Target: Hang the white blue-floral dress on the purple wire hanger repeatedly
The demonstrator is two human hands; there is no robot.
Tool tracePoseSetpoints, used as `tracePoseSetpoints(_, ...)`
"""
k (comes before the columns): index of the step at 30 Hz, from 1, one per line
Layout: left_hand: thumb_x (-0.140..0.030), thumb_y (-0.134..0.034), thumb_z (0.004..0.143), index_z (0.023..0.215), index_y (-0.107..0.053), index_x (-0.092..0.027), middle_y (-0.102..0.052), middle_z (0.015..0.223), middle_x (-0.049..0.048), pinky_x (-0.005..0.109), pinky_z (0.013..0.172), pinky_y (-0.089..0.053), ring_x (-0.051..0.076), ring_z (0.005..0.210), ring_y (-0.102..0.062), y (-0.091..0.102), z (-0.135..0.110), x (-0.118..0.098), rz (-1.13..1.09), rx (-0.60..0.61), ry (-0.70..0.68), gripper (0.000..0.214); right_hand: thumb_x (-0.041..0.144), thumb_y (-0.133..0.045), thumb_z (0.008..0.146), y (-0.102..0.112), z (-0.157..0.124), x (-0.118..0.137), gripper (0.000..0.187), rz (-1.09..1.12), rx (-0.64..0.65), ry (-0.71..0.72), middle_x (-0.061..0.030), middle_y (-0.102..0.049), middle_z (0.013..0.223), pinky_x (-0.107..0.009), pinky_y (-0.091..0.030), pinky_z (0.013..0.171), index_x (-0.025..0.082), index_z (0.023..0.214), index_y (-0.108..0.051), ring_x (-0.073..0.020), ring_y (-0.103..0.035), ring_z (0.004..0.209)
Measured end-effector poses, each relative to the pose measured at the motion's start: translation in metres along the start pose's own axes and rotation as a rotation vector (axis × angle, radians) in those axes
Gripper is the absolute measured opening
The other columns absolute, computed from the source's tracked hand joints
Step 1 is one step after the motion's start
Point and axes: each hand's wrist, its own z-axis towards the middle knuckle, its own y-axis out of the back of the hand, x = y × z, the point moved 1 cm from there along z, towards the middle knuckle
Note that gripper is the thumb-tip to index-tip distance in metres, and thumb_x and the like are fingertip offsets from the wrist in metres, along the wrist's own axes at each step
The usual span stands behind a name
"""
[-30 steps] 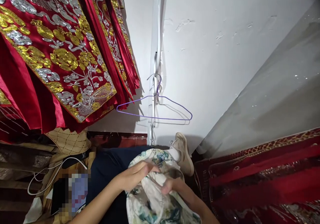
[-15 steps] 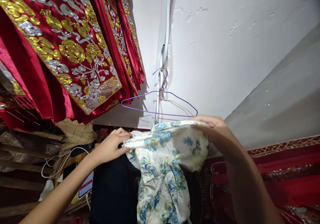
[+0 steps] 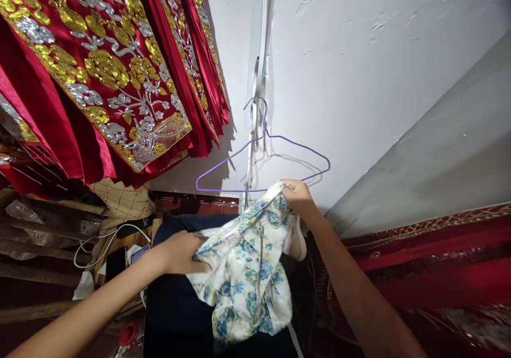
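Observation:
A white garment with blue and yellow flowers (image 3: 247,273) hangs bunched between my two hands, over dark-clothed legs. My left hand (image 3: 186,252) grips its left edge, thumb in front and fingers partly behind the cloth. Higher up, my right hand (image 3: 297,194) pinches the top right corner, so the upper edge slants up to the right. The garment's exact kind is hard to make out in its folds. Just beyond my right hand, a purple wire hanger (image 3: 223,161) hangs from a pale metal upright (image 3: 252,118) with nothing on it.
Red costumes with gold and silver sequins (image 3: 107,71) hang at upper left. Phones (image 3: 115,264) and a white cable (image 3: 90,238) lie on a wooden surface at left, near red-handled scissors (image 3: 128,334). Red fabric (image 3: 431,278) lies at right, below a grey sheet (image 3: 435,156).
My right hand has moved left and inward, and my left hand slightly down. The garment's top edge went from nearly level to slanted, more bunched. The hanger has swung and turned a little.

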Motion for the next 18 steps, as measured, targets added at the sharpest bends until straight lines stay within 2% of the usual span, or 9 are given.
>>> tracePoseSetpoints(2, -0.055, -0.067, 0.079, 0.080, -0.071, -0.022, -0.072, 0.079, 0.0086, 0.031, 0.067, -0.042, 0.028, 0.073, -0.067, 0.003, 0.003, 0.005, 0.237, -0.012, 0.074, 0.033, 0.023, -0.046, 0.072, 0.013, -0.005, 0.004, 0.016, -0.034, -0.002, 0.009, 0.0039, -0.029, 0.059, -0.027, -0.020, 0.054, 0.021, 0.058, -0.038, -0.0116, -0.027, 0.060)
tracePoseSetpoints(4, -0.051, -0.057, 0.088, 0.086, -0.072, -0.022, -0.073, 0.084, 0.0110, 0.034, 0.074, -0.043, 0.030, 0.082, -0.068, 0.018, 0.006, 0.001, 0.430, -0.059, 0.100, 0.032, 0.024, -0.045, 0.072, 0.018, -0.009, 0.007, 0.017, -0.051, -0.007, 0.018, 0.0038, -0.028, 0.059, -0.027, -0.020, 0.054, 0.021, 0.058, -0.036, -0.0116, -0.027, 0.060)
tracePoseSetpoints(7, -0.044, -0.058, 0.087, 0.093, -0.074, -0.024, -0.075, 0.092, 0.0116, 0.042, 0.087, -0.042, 0.033, 0.093, -0.068, 0.054, 0.010, -0.010, 0.626, -0.201, 0.075, 0.027, 0.026, -0.046, 0.074, 0.017, -0.012, 0.009, 0.020, -0.057, -0.006, 0.013, 0.0039, -0.028, 0.058, -0.027, -0.020, 0.053, 0.021, 0.057, -0.036, -0.0114, -0.029, 0.059)
tracePoseSetpoints(10, -0.037, -0.061, 0.082, 0.092, -0.076, -0.025, -0.074, 0.102, 0.0096, 0.045, 0.097, -0.041, 0.034, 0.103, -0.065, 0.088, 0.014, -0.019, 0.692, -0.280, -0.025, 0.022, 0.029, -0.049, 0.075, 0.014, -0.009, 0.009, 0.022, -0.049, -0.012, -0.011, 0.0041, -0.028, 0.058, -0.026, -0.021, 0.053, 0.020, 0.057, -0.040, -0.0112, -0.030, 0.059)
tracePoseSetpoints(12, -0.034, -0.063, 0.079, 0.084, -0.076, -0.024, -0.072, 0.108, 0.0087, 0.043, 0.100, -0.041, 0.034, 0.108, -0.063, 0.101, 0.018, -0.026, 0.642, -0.350, -0.118, 0.017, 0.029, -0.050, 0.075, 0.012, -0.008, 0.009, 0.022, -0.029, -0.017, -0.027, 0.0040, -0.031, 0.057, -0.026, -0.021, 0.053, 0.020, 0.057, -0.042, -0.0112, -0.030, 0.059)
tracePoseSetpoints(15, -0.030, -0.062, 0.078, 0.075, -0.072, -0.021, -0.069, 0.113, 0.0077, 0.037, 0.096, -0.045, 0.031, 0.110, -0.062, 0.104, 0.023, -0.043, 0.398, -0.456, -0.199, 0.014, 0.031, -0.048, 0.077, 0.003, -0.013, 0.015, 0.021, 0.030, 0.009, -0.037, 0.0031, -0.039, 0.057, -0.025, -0.026, 0.053, 0.019, 0.060, -0.047, -0.0119, -0.035, 0.060)
tracePoseSetpoints(16, -0.029, -0.061, 0.079, 0.072, -0.070, -0.020, -0.069, 0.106, 0.0073, 0.034, 0.091, -0.047, 0.029, 0.104, -0.063, 0.103, 0.026, -0.050, 0.272, -0.484, -0.190, 0.015, 0.031, -0.047, 0.078, -0.002, -0.017, 0.018, 0.021, 0.053, 0.024, -0.035, 0.0024, -0.042, 0.058, -0.025, -0.028, 0.054, 0.018, 0.061, -0.049, -0.0124, -0.038, 0.060)
tracePoseSetpoints(18, -0.030, -0.059, 0.080, 0.064, -0.060, -0.018, -0.063, 0.076, 0.0038, 0.027, 0.068, -0.048, 0.020, 0.075, -0.062, 0.101, 0.034, -0.063, -0.030, -0.534, -0.109, 0.020, 0.032, -0.046, 0.079, -0.012, -0.027, 0.024, 0.022, 0.100, 0.044, -0.023, 0.0005, -0.050, 0.060, -0.024, -0.034, 0.055, 0.018, 0.065, -0.054, -0.0146, -0.045, 0.063)
